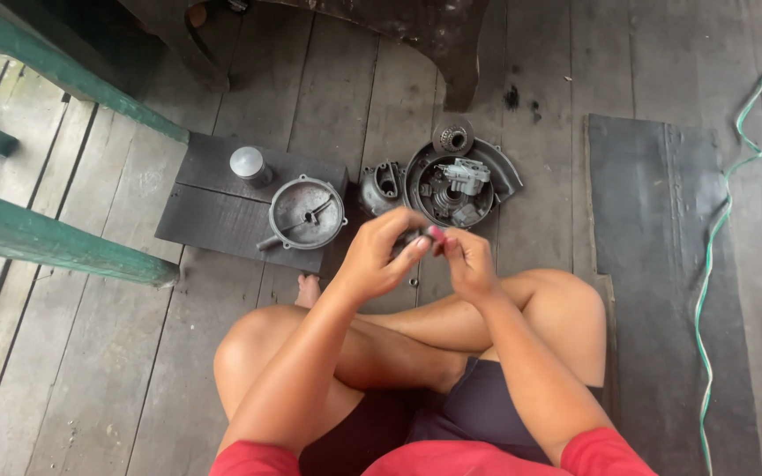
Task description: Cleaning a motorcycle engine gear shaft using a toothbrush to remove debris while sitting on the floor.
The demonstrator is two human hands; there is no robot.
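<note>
My left hand (379, 256) and my right hand (467, 263) meet above my crossed legs. Both close on a small dark part with a pink-red tip (428, 234); most of it is hidden by my fingers. Just beyond my hands a round dark metal housing (451, 183) lies on the wooden floor with several small grey parts inside it. A small gear-like disc (452, 137) sits at its far edge, and a dark curved casting (381, 187) rests against its left side.
A dark board (213, 207) at the left carries a round grey metal cover (307, 212) and a short shiny cylinder (249, 165). Green-painted rails (46, 242) run at the far left. A dark mat (663, 264) lies right, beside a green-white cord (723, 220). Dark furniture legs (460, 62) stand ahead.
</note>
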